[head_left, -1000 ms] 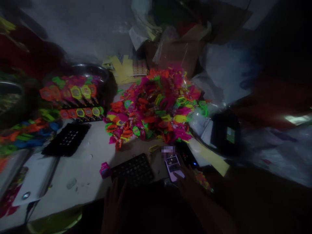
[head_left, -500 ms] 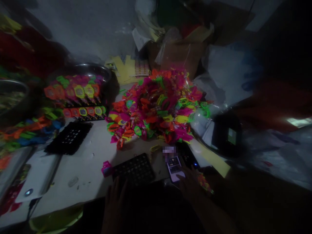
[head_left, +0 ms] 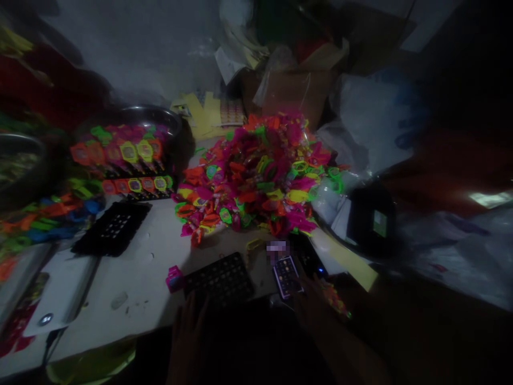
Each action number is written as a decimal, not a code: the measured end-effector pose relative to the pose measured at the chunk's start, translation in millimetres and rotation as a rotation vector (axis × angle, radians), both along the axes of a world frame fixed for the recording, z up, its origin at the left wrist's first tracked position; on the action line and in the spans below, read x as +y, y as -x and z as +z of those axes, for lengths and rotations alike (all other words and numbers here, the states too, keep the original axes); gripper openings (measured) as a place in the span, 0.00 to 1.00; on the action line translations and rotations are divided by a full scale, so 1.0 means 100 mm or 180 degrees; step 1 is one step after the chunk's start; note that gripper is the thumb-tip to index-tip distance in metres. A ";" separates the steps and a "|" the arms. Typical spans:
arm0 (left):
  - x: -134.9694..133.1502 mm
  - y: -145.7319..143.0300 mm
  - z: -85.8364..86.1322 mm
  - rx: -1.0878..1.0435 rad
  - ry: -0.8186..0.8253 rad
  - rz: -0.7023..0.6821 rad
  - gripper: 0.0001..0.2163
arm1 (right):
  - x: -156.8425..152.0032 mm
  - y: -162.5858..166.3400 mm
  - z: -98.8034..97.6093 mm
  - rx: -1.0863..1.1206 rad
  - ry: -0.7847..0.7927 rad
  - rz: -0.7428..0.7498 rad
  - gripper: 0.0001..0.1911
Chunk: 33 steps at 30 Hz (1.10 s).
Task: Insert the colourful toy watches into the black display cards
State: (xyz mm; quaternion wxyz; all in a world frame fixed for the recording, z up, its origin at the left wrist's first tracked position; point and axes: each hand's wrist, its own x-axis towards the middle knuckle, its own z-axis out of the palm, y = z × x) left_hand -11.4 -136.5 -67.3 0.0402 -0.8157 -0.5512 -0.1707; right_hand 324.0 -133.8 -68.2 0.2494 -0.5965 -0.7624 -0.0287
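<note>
A phone [head_left: 287, 275] with a lit screen lies on the white table [head_left: 136, 278] near its front edge. My right hand [head_left: 312, 299] rests at the phone's lower right, a finger reaching onto the screen; it is dark and its fingers are hard to read. My left hand [head_left: 188, 337] lies low at the front edge, fingers stretched toward a black perforated tray [head_left: 219, 279]. A small pink toy [head_left: 173, 278] sits at that tray's left end. Behind them is a big heap of neon toy watches [head_left: 256, 176].
A second black tray [head_left: 112, 227] lies to the left. Rows of toy watches on cards [head_left: 124, 160] lean on a metal bowl [head_left: 156, 115]. Cardboard boxes [head_left: 292, 85] and plastic bags [head_left: 368, 117] crowd the back right. A dark round object [head_left: 371, 219] sits on the right.
The phone's screen has changed from a bright page to a darker one. Both hands stay almost where they were.
</note>
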 end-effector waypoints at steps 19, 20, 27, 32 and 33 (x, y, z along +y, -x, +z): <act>-0.04 0.10 -0.14 -0.1245 0.0683 0.0388 0.21 | 0.24 0.08 0.05 0.0085 0.0238 -0.0329 0.32; -0.02 0.13 -0.12 -0.1600 0.0793 0.0533 0.19 | 0.26 0.07 0.05 0.0098 0.0234 -0.0334 0.32; 0.48 0.31 0.18 -0.2928 0.1131 0.1842 0.23 | 0.48 0.03 0.02 0.0106 0.0166 -0.0520 0.28; 0.76 0.32 0.29 -0.2480 0.1235 0.1833 0.17 | 0.70 0.05 0.03 -0.0006 0.0057 -0.0495 0.27; 0.78 0.31 0.29 -0.2443 0.1248 0.1821 0.17 | 0.73 0.05 0.03 -0.0028 0.0047 -0.0492 0.27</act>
